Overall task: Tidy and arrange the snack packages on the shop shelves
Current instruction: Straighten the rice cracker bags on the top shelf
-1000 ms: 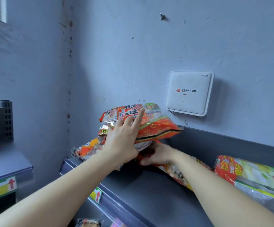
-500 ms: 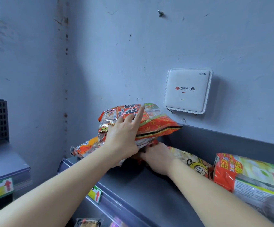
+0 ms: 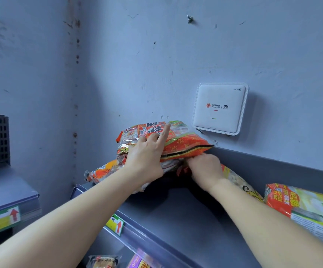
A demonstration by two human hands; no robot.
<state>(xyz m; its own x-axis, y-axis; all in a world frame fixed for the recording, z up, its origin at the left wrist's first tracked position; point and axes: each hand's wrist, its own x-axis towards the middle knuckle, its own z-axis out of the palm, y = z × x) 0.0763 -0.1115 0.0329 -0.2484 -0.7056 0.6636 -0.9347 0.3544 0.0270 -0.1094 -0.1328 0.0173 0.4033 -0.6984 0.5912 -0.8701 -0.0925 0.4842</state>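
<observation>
Raised since 0.5 s ago, my right hand (image 3: 205,167) pinches the edge of the red packet (image 3: 185,147) below the router (image 3: 219,109); my left hand (image 3: 145,159) presses flat on top.

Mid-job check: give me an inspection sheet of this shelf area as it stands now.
Surface: grey shelf, price tag on its front rail.
Job's things: red package stack in the back left corner; orange package poking out leftward beneath it; yellow package beside it; green-red package at right.
Clutter: nothing seen.
Hands: left hand rests on the stack's top, index finger straight; right hand tucked under its right edge, fingertips hidden.
Cables: nothing seen.
Surroundings: white Wi-Fi box and a screw on the wall; neighbouring shelf at left.
</observation>
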